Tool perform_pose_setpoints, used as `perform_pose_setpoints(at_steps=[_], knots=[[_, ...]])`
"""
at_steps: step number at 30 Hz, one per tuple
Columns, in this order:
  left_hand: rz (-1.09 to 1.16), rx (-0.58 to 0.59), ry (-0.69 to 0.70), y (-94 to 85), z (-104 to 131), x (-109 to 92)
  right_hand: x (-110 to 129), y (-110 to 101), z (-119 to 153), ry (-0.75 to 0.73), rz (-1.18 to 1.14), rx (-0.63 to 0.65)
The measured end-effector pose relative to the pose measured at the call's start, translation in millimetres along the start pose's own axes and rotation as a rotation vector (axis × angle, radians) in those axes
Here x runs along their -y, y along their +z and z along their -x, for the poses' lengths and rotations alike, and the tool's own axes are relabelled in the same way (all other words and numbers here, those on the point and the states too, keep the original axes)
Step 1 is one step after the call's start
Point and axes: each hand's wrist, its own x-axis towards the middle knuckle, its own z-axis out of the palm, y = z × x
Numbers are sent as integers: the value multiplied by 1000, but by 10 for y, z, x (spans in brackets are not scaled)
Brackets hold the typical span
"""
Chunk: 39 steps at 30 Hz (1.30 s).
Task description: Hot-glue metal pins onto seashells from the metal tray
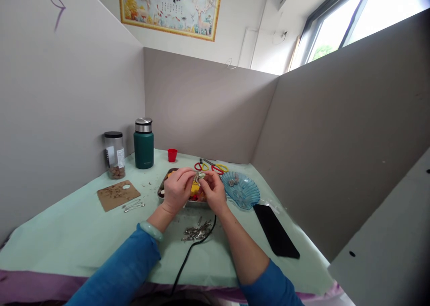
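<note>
Both hands meet above a metal tray (161, 197) that carries yellow, red and orange pieces. Between the fingertips is a small silvery, pale-green piece (199, 176), too small to name. My left hand (177, 190) pinches it from the left, and my right hand (215, 190) has its fingers closed on it from the right. The hands cover much of the tray. Below them on the table lies a pile of small metal clips (195, 232), with a black cable (188, 254) running beside it. A blue shell-shaped dish (247, 191) to the right holds a few metal pieces (233, 181).
Scissors (218, 167) with red and yellow handles lie behind the tray, near a red cup (172, 155). A green flask (144, 149) and a lidded jar (115, 158) stand at left. Nearby are a brown card (116, 196), large pins (133, 205) and a black phone-like slab (276, 232). Partitions enclose the table.
</note>
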Motion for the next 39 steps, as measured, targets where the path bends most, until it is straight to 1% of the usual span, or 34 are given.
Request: perform_pose_setpoints(at_steps=[10, 16, 27, 33, 39], knots=[[-29, 55, 48, -8, -21, -7, 0, -14, 2, -25, 18, 26], [-31, 40, 44, -9, -8, 13, -3, -13, -1, -8, 20, 27], [-30, 77, 67, -15, -12, 50, 5, -18, 4, -21, 27, 44], [-29, 79, 73, -7, 5, 70, 19, -16, 10, -12, 34, 46], [-33, 79, 74, -7, 6, 65, 1, -21, 7, -34, 67, 34]])
